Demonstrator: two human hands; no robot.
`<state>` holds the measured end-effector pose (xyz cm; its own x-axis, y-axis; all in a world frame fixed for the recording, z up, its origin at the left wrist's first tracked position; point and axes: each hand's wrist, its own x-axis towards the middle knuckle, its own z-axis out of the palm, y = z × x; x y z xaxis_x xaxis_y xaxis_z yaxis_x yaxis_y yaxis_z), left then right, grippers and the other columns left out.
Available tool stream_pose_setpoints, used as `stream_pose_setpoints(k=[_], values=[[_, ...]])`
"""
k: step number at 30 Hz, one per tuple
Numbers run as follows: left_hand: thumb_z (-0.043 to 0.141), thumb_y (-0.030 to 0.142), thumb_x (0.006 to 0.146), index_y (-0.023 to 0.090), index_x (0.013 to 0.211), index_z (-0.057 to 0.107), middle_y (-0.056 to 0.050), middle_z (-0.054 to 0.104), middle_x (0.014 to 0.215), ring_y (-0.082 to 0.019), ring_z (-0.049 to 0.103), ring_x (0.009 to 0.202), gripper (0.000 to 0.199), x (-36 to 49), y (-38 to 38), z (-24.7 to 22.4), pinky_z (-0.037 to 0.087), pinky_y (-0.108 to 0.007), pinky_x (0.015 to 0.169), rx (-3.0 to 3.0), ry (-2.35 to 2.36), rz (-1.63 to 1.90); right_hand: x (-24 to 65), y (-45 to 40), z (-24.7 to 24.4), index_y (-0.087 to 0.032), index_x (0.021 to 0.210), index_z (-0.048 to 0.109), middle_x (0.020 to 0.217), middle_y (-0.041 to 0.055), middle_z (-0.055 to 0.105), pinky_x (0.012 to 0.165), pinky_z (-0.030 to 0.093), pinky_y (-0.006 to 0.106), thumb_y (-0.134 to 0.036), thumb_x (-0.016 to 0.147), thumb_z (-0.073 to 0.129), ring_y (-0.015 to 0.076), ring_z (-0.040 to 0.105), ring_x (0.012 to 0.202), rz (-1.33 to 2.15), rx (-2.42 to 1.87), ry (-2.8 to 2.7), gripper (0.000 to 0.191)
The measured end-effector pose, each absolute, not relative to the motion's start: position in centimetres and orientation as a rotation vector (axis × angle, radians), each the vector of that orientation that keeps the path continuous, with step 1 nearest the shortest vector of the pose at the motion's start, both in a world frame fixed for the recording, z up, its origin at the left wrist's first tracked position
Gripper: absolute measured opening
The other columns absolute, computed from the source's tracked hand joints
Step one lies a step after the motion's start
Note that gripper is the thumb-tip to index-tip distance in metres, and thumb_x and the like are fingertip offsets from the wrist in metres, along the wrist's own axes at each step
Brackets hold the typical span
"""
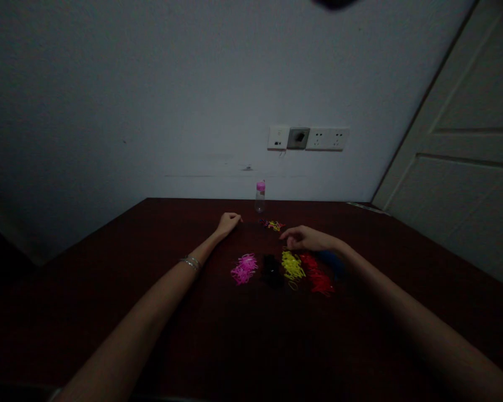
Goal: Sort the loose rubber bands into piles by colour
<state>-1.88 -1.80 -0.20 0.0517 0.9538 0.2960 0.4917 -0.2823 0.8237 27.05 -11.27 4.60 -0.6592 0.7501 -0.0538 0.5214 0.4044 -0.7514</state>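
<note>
Small bands lie on the dark red table in separate piles: pink, black, yellow, red and blue. Behind them is a small mixed-colour pile. My left hand rests on the table left of the mixed pile, its fingers curled; whatever they may hold is too small to tell. Just above the yellow pile hovers my right hand, fingers bent and thumb tucked near them, contents not discernible. My right forearm passes beside the blue pile and partly covers it.
A clear bottle with a pink cap stands behind the mixed pile, near the wall. Sockets are set in the wall above the table. A panelled door is at the right.
</note>
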Motion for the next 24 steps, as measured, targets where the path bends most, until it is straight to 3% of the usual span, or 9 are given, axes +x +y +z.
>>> stream_pose_setpoints(k=[5, 10, 18, 24], values=[[0.046, 0.031, 0.068, 0.013, 0.064, 0.066, 0.001, 0.052, 0.049, -0.011, 0.047, 0.052, 0.028, -1.8, -1.8, -0.1, 0.035, -0.022, 0.054, 1.851, 1.453, 1.123, 29.0, -11.4, 5.6, -0.013, 0.108, 0.059, 0.085, 0.0067, 0.066, 0.062, 0.045, 0.024, -0.02, 0.069, 0.056, 0.0126, 0.058, 0.069, 1.081, -1.131, -2.225, 0.04], [0.051, 0.029, 0.069, 0.013, 0.069, 0.068, -0.004, 0.064, 0.067, -0.015, 0.055, 0.066, 0.023, -1.4, -1.5, -0.2, 0.039, -0.023, 0.063, 2.049, 1.464, 1.071, 33.2, -9.9, 4.4, -0.013, 0.099, 0.062, 0.082, 0.008, 0.067, 0.058, 0.045, 0.024, -0.025, 0.068, 0.058, 0.0149, 0.059, 0.066, 0.875, -1.331, -1.95, 0.034], [0.057, 0.035, 0.073, 0.019, 0.09, 0.069, -0.003, 0.065, 0.077, -0.015, 0.055, 0.067, 0.026, 2.9, -2.3, 1.1, 0.036, -0.022, 0.059, 2.443, 1.302, 0.784, 37.1, -8.7, -0.7, -0.013, 0.096, 0.063, 0.074, 0.0064, 0.068, 0.059, 0.048, 0.025, -0.03, 0.071, 0.055, 0.0153, 0.062, 0.065, 0.807, -1.446, -1.641, 0.031], [0.062, 0.027, 0.07, 0.023, 0.09, 0.07, -0.004, 0.066, 0.083, -0.018, 0.058, 0.076, 0.022, 6.8, -2.8, 1.4, 0.037, -0.023, 0.064, 2.49, 1.189, 0.727, 37.3, -8.4, -1.8, -0.012, 0.093, 0.065, 0.073, 0.0058, 0.069, 0.064, 0.048, 0.027, -0.032, 0.071, 0.053, 0.0172, 0.063, 0.069, 0.611, -1.454, -1.683, 0.032]])
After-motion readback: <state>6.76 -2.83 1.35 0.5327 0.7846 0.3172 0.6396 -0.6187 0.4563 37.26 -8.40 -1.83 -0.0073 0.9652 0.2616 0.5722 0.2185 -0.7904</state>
